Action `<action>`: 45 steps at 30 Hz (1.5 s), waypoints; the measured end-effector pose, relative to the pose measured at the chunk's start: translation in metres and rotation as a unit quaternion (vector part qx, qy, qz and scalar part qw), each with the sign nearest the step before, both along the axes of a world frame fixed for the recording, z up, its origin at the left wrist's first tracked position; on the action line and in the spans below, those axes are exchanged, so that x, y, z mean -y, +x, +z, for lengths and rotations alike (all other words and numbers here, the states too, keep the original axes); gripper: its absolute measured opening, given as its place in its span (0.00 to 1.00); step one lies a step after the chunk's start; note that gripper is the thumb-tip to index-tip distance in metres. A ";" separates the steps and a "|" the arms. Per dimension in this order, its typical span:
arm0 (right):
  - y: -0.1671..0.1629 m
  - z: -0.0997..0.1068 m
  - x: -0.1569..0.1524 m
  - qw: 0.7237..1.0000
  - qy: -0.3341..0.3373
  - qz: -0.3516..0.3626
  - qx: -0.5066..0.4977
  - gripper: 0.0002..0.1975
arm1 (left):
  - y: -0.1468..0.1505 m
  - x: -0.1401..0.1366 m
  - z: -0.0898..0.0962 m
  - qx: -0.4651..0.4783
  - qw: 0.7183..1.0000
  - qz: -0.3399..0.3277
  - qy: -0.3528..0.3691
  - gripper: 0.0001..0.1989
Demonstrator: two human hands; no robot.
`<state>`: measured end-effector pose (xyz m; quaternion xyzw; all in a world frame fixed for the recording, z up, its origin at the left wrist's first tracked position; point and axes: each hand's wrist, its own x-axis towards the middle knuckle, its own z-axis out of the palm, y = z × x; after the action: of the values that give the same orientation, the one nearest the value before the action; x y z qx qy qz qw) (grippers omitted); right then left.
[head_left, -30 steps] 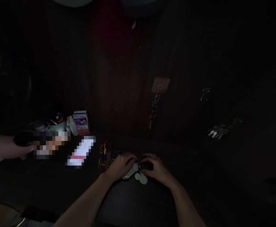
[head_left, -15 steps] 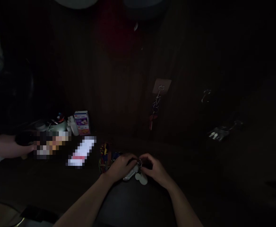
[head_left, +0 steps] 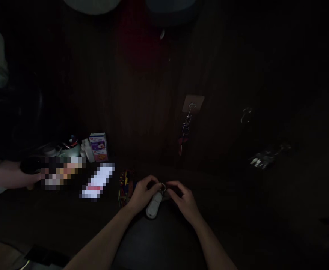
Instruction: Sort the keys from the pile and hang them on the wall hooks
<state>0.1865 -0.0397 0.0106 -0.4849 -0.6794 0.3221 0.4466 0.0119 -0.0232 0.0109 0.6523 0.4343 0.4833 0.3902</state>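
Dim light blurs the detail. A metal key ring (head_left: 162, 187) is between my two hands. My left hand (head_left: 144, 194) is closed, its thumb and fingers pinching the ring from the left. From that ring a pale grey elongated fob (head_left: 154, 208) dangles over a dark surface. On the other side, my right hand (head_left: 184, 200) has its thumb and index fingertip at the ring's right edge, closed in a pinch. A light rounded tag (head_left: 166, 196) is mostly hidden by the right thumb. Beside my left hand lies a multicoloured corded bundle (head_left: 125, 185).
Keys (head_left: 182, 144) hang from a wall hook (head_left: 192, 105); more keys (head_left: 258, 161) hang farther right near a bare hook (head_left: 246, 114). On the left stand a small box (head_left: 98, 147), a white bottle (head_left: 88, 150), a blurred lit screen (head_left: 99, 180) and a pink rounded object (head_left: 9, 174).
The grey fob has swung from a slant to hanging more upright and nearer me. The rounded tag, plainly visible before, is now mostly covered. Both hands have shifted slightly.
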 end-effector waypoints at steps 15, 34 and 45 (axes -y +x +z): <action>-0.008 -0.002 -0.002 0.990 0.135 -0.026 0.000 0.06 | 0.004 -0.003 0.002 0.286 0.938 -0.081 -0.179 0.15; -0.016 -0.010 -0.008 0.984 0.082 -0.112 -0.111 0.10 | 0.006 0.002 0.000 0.070 0.989 -0.125 -0.032 0.16; -0.021 -0.005 -0.007 0.970 0.004 -0.092 -0.226 0.08 | 0.010 -0.003 -0.004 0.196 0.973 -0.064 -0.101 0.08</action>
<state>0.1654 -0.0322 0.0057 -0.4580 -0.5144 0.3781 0.6186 0.0221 -0.0205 0.0069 0.5286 0.3533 0.5291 0.5620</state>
